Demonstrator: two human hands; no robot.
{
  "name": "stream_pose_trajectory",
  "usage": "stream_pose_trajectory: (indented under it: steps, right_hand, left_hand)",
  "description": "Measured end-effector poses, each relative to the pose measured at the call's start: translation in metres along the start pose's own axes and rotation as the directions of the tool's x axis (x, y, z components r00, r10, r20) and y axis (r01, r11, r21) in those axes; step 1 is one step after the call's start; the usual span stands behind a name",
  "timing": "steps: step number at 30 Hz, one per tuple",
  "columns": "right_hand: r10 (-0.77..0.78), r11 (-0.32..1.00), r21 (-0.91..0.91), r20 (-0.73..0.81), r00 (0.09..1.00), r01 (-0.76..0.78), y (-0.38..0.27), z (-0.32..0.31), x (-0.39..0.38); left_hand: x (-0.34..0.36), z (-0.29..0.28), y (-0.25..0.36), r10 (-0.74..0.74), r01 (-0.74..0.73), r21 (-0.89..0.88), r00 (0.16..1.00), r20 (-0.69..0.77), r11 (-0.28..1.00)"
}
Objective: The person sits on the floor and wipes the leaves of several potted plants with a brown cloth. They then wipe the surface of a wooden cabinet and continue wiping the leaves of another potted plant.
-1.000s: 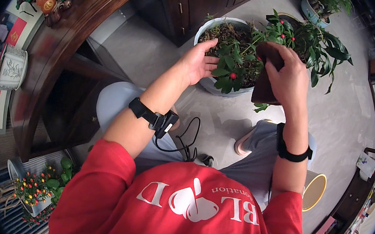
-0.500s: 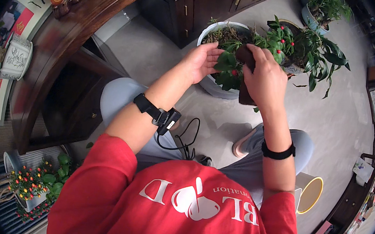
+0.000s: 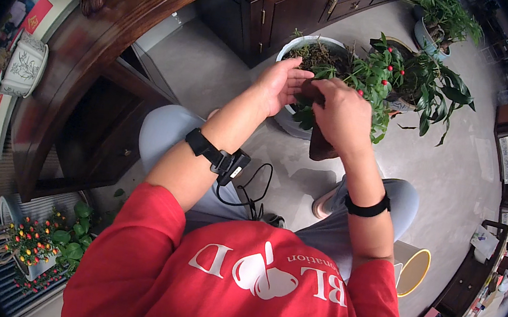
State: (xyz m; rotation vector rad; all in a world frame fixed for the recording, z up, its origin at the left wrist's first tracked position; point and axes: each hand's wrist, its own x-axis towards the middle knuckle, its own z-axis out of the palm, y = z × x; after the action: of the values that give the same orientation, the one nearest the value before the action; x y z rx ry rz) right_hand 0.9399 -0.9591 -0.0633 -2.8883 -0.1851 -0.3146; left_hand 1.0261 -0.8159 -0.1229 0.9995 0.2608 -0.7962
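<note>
My right hand (image 3: 343,115) grips a dark brown cloth (image 3: 323,147), whose lower end hangs beneath the fist. The upper part of the cloth lies over leaves of a green plant with red berries (image 3: 369,78). My left hand (image 3: 282,88) is beside the cloth, palm turned to it and fingers stretched apart. Its fingertips come close to the cloth and leaves; whether they touch a leaf I cannot tell. The plant grows from a pale round pot (image 3: 288,48) with soil and thin twigs, standing on the floor in front of me.
Behind the pot stands a dark wooden cabinet (image 3: 295,13). Other potted plants are at the right, one in a blue-grey pot (image 3: 430,39). A yellow-rimmed bin (image 3: 414,274) stands by my right leg. Lower left is a planter with orange fruits (image 3: 37,243). A black cable (image 3: 257,187) hangs between my knees.
My right hand has moved left and nearer to me with the cloth, closing in on my left hand. The leaves there are now more covered. The view has shifted slightly.
</note>
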Motion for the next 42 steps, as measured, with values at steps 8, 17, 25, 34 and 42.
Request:
stream_pose_trajectory:
  steps: [8,17,25,34,42]
  right_hand:
    - [0.022,0.990,-0.138,-0.069,0.997,-0.031,0.011,-0.005,0.003]
    - [0.076,0.988,0.147,-0.250,0.965,-0.039,0.019,-0.037,-0.009]
    - [0.422,0.811,0.574,-0.439,0.793,-0.114,0.092,-0.087,-0.055]
    - [0.610,0.596,0.780,-0.285,0.740,-0.191,0.117,-0.072,-0.123]
    - [0.529,0.647,0.627,0.039,0.847,-0.433,0.074,-0.001,-0.150]
  left_hand:
    - [-0.005,0.006,-0.003,-0.007,0.006,0.004,0.999,0.031,1.000]
    - [-0.004,-0.001,0.000,0.080,-0.073,0.093,0.994,-0.076,0.993]
    - [-0.023,0.021,0.014,0.535,-0.505,0.265,0.844,-0.047,0.821]
    - [-0.064,0.052,-0.011,-0.118,-0.173,0.422,0.807,0.579,0.890]
    - [-0.016,0.015,-0.097,-0.070,0.076,0.988,0.995,-0.067,0.136]
